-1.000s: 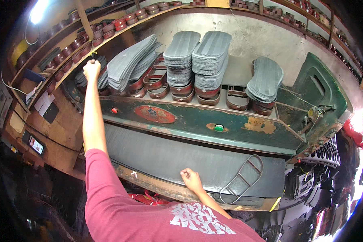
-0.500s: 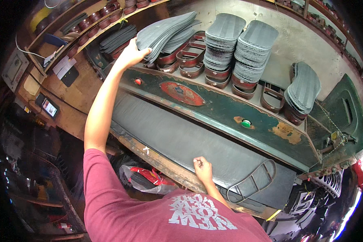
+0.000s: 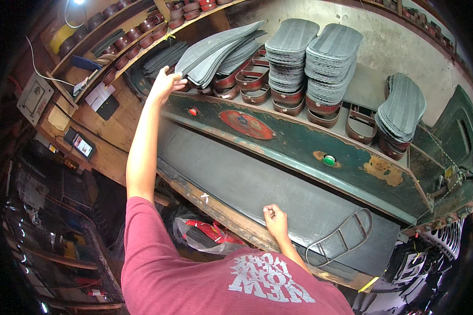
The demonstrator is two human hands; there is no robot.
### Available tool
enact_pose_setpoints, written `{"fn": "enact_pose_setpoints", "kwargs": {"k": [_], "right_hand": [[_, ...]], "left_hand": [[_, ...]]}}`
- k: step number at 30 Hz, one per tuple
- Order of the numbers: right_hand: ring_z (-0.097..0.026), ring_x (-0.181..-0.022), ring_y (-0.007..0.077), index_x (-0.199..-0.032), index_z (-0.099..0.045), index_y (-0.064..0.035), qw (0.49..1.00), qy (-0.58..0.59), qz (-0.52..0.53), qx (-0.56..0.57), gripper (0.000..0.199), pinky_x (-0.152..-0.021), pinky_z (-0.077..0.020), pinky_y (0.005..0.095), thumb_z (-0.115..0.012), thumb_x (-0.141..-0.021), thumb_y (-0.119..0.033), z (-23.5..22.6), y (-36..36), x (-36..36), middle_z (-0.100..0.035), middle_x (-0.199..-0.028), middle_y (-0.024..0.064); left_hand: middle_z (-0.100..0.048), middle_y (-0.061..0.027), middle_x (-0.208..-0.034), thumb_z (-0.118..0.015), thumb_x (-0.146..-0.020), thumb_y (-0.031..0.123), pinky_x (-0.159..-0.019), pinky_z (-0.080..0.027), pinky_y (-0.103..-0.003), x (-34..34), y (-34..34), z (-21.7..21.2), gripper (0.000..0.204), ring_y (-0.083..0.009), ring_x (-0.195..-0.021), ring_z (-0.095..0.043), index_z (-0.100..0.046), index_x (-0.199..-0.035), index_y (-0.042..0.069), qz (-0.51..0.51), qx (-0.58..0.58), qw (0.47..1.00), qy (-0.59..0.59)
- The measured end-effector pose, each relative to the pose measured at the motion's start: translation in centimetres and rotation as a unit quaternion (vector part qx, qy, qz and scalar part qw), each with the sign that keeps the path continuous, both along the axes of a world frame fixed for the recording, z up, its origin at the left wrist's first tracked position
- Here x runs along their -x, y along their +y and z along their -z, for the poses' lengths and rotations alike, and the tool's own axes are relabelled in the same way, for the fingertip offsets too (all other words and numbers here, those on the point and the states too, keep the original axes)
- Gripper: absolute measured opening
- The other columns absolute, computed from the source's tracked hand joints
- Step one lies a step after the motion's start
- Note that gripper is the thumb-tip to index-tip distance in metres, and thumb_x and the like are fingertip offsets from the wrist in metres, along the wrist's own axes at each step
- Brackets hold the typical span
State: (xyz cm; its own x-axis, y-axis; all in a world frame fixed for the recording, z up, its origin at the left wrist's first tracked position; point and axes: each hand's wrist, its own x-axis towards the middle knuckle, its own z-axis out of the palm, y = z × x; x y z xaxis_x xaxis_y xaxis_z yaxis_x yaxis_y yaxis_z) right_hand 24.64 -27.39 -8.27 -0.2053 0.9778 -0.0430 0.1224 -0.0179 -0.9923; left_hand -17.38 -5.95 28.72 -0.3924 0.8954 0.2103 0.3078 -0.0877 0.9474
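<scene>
My left hand (image 3: 168,85) reaches to the far left, fingers closed on the near end of a fanned bunch of grey shoe soles (image 3: 218,47). The bunch lies tilted over more soles and dark red cutting dies (image 3: 255,76). Low over the dark worktop (image 3: 220,163), my right hand (image 3: 276,219) is closed, its fingers curled in; whatever they may hold is hidden. To its right lies a sole-shaped metal cutting die (image 3: 341,239) with crossbars. Two tall stacks of ribbed grey soles (image 3: 331,50) stand on dies at the back, with a shorter stack (image 3: 402,105) farther right.
A green machine beam (image 3: 299,142) with a red button (image 3: 193,112) and a green button (image 3: 329,160) spans the worktop's back. Shelves of small dies (image 3: 142,31) line the upper left. A phone (image 3: 83,145) lies on the wooden table. A plastic bag (image 3: 210,233) sits below the front edge.
My left hand has shifted to the near tip of the soles, and the bunch has fanned apart with its upper layers raised. My right hand stays curled at the worktop. The whole view has shifted slightly.
</scene>
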Motion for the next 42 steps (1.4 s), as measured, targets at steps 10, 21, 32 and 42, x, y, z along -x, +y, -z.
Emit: {"fn": "enact_pose_setpoints", "kwargs": {"k": [10,21,32,42], "right_hand": [[-0.057,-0.061,0.01,-0.097,-0.07,-0.0009,0.999,-0.029,0.009,-0.024,0.015,-0.059,-0.0477,0.03,-0.068,-0.096,-0.016,1.0,0.2,0.1,-0.064,-0.067,0.0046],[-0.06,-0.063,0.0075,-0.104,-0.067,-0.0017,0.997,0.052,-0.001,0.054,0.015,-0.055,-0.0506,0.0244,-0.064,-0.101,-0.016,1.9,0.6,-0.4,-0.064,-0.073,0.0016],[-0.058,-0.064,0.0094,-0.101,-0.069,-0.0011,1.0,-0.015,0.006,-0.019,0.019,-0.061,-0.0492,0.029,-0.068,-0.099,-0.02,2.0,0.2,0.1,-0.066,-0.072,0.0046],[-0.066,-0.074,0.0141,-0.115,-0.065,-0.0022,0.986,-0.014,0.146,0.081,0.02,-0.068,-0.0549,0.0284,-0.067,-0.098,-0.014,-2.4,-3.7,-7.1,-0.068,-0.088,0.0062]], "left_hand": [[-0.061,-0.0111,-0.107,-0.067,-0.102,0.027,-0.082,-0.063,-0.035,2.4,2.8,2.3,0.035,-0.0205,-0.095,-0.063,-0.057,-0.126,0.004,0.06,0.018,0.956,-0.287],[-0.064,-0.0064,-0.11,-0.063,-0.104,0.026,-0.079,-0.058,-0.029,-2.1,-9.5,7.8,0.033,-0.016,-0.093,-0.063,-0.055,-0.128,0.005,0.177,-0.07,0.917,-0.351],[-0.069,-0.0041,-0.111,-0.056,-0.108,0.027,-0.058,-0.052,-0.022,-2.3,-25.2,28.0,0.027,-0.0118,-0.073,-0.06,-0.061,-0.125,0.007,0.133,-0.135,0.828,-0.528],[-0.066,-0.0075,-0.103,-0.066,-0.101,0.033,-0.049,-0.048,-0.026,0.0,-33.4,36.6,0.048,-0.0177,-0.065,-0.063,-0.05,-0.139,0.007,0.101,0.282,0.904,-0.304]]}}
